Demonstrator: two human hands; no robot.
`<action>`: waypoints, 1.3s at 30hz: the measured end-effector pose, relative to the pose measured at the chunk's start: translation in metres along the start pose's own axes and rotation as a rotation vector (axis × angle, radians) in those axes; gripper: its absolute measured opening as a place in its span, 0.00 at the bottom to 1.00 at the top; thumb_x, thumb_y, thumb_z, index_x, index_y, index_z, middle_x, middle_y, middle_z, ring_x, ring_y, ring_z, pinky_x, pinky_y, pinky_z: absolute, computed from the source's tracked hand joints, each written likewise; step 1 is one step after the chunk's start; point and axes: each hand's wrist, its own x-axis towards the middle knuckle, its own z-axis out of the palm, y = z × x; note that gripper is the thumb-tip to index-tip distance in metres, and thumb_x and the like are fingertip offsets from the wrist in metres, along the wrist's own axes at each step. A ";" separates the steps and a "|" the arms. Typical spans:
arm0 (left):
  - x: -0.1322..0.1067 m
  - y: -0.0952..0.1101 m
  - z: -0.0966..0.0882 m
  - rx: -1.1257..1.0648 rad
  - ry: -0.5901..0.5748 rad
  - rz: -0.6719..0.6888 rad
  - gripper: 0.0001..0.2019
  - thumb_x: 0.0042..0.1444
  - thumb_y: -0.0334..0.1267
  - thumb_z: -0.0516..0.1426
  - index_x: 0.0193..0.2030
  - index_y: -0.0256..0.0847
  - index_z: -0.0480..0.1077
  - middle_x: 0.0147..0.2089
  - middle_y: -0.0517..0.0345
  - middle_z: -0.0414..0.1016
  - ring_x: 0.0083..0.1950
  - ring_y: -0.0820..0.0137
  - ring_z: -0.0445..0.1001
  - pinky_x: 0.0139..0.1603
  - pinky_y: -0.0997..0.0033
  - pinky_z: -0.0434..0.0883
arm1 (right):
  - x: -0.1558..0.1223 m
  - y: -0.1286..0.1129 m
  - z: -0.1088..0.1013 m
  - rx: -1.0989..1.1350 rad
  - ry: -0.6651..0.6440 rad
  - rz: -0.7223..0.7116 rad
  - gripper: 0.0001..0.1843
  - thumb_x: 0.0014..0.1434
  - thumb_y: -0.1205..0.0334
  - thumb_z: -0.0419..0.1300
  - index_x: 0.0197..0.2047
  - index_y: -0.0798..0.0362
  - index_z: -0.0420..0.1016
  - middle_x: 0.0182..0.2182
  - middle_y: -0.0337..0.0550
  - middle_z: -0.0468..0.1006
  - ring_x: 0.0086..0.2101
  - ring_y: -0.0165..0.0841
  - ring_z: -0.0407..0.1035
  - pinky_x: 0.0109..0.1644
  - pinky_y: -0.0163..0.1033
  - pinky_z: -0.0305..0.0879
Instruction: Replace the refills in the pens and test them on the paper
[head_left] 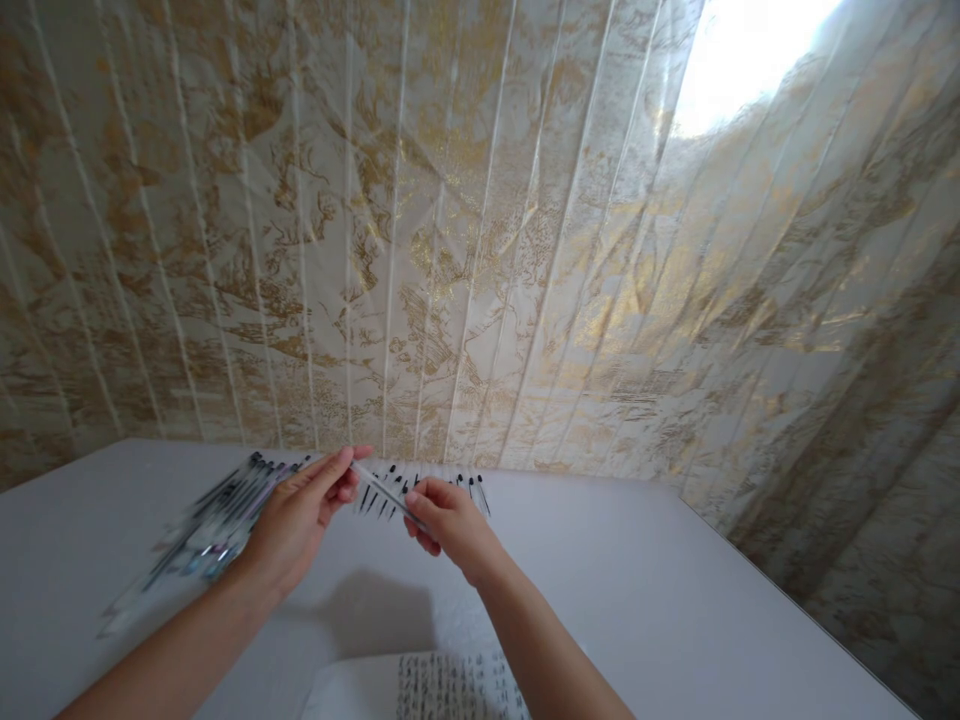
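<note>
Both my hands are raised over a white table [637,590] and pinch the same thin clear pen [384,492] with a dark tip, held slanting between them. My left hand [300,515] grips its upper end between thumb and fingers. My right hand [448,520] closes on its lower end. Behind the hands a row of several pen refills [450,482] with black tips lies side by side near the table's far edge. To the left lies a heap of several clear pens [214,520], partly blurred.
A cream curtain with gold patterning [465,230] hangs right behind the table, with bright light at the top right. A white sheet with handwritten lines [450,688] lies at the near edge, between my forearms.
</note>
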 end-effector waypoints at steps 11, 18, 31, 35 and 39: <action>0.000 -0.006 0.001 -0.001 -0.003 -0.018 0.20 0.39 0.46 0.68 0.38 0.36 0.78 0.25 0.63 0.69 0.26 0.80 0.61 0.31 0.84 0.65 | -0.001 0.000 -0.001 -0.026 0.058 -0.005 0.18 0.47 0.53 0.66 0.29 0.51 0.61 0.19 0.28 0.61 0.17 0.21 0.51 0.19 0.29 0.43; -0.003 -0.008 0.004 0.010 0.004 -0.023 0.21 0.37 0.47 0.69 0.37 0.35 0.79 0.24 0.62 0.69 0.26 0.79 0.61 0.30 0.85 0.65 | -0.003 0.000 -0.001 -0.309 0.029 -0.093 0.19 0.64 0.54 0.48 0.29 0.55 0.71 0.18 0.32 0.61 0.19 0.23 0.52 0.24 0.30 0.48; 0.008 -0.018 -0.004 -0.264 0.179 -0.114 0.08 0.54 0.29 0.58 0.26 0.31 0.74 0.23 0.60 0.65 0.19 0.83 0.57 0.16 0.85 0.61 | -0.015 -0.011 0.006 -1.290 0.418 -0.497 0.03 0.60 0.65 0.56 0.34 0.50 0.66 0.30 0.35 0.77 0.29 0.29 0.69 0.31 0.34 0.51; -0.002 -0.019 0.004 -0.248 0.139 -0.257 0.13 0.60 0.29 0.50 0.28 0.30 0.73 0.25 0.56 0.67 0.19 0.81 0.58 0.14 0.83 0.58 | -0.016 -0.016 0.002 -1.351 0.429 -0.511 0.03 0.60 0.66 0.55 0.34 0.50 0.65 0.30 0.35 0.77 0.31 0.30 0.70 0.32 0.34 0.51; -0.019 -0.021 0.018 -0.240 0.019 -0.315 0.13 0.61 0.37 0.51 0.36 0.30 0.73 0.26 0.57 0.66 0.19 0.81 0.57 0.14 0.84 0.56 | -0.017 -0.018 0.002 -1.380 0.377 -0.439 0.02 0.60 0.66 0.55 0.35 0.50 0.65 0.31 0.36 0.77 0.32 0.31 0.71 0.31 0.34 0.51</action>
